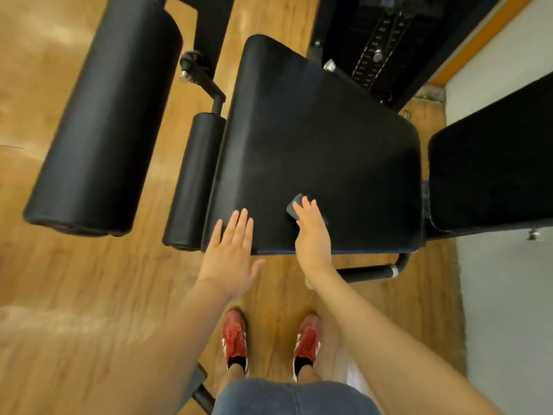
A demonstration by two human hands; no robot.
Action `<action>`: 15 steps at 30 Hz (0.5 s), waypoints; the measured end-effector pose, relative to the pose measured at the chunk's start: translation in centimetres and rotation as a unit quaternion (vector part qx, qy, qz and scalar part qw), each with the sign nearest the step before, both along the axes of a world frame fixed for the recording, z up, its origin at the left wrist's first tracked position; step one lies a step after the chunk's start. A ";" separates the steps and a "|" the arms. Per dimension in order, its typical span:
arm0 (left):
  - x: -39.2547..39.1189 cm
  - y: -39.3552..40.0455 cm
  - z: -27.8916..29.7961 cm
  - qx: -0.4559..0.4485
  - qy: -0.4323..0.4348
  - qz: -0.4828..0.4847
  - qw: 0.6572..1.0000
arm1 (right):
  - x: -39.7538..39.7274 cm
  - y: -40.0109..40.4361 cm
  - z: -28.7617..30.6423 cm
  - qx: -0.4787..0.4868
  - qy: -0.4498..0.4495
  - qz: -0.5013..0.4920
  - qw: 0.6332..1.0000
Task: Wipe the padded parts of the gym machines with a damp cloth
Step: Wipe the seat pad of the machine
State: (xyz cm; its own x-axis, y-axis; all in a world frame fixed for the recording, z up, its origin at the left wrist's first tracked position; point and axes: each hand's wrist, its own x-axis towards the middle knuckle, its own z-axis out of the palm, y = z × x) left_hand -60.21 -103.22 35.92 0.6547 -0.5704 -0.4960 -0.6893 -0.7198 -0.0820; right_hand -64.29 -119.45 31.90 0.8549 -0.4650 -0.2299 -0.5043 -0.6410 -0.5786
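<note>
A wide black padded seat (314, 145) of a gym machine fills the middle of the head view. My right hand (312, 229) lies flat on a small dark grey cloth (294, 206) and presses it onto the seat near its front edge. Only the cloth's far corner shows past my fingers. My left hand (232, 247) rests flat with straight fingers on the seat's front left corner, holding nothing. A black back pad (493, 163) stands to the right. A large roller pad (104, 115) and a smaller one (194, 181) lie to the left.
The weight stack (380, 49) and machine frame rise behind the seat. A black handle bar (371, 271) sticks out under the seat's front right corner. My red shoes (236, 336) stand on the wooden floor (74, 280). A pale wall (508, 295) runs along the right.
</note>
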 end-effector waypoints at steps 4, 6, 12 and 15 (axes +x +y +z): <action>0.7 1.9 2.9 0.003 0.020 -0.009 1.000 | -1.7 1.9 2.9 -0.007 0.102 0.135 0.986; 1.9 2.5 5.4 -0.014 0.009 -0.010 1.000 | -1.3 1.8 5.8 0.001 0.106 0.160 0.981; 8.8 1.0 14.0 -0.070 -0.070 -0.065 0.993 | 5.4 1.6 15.7 -0.209 0.052 0.200 0.956; 11.8 0.0 17.6 -0.095 -0.096 -0.073 0.988 | 8.5 1.0 20.0 -0.268 0.030 0.198 0.942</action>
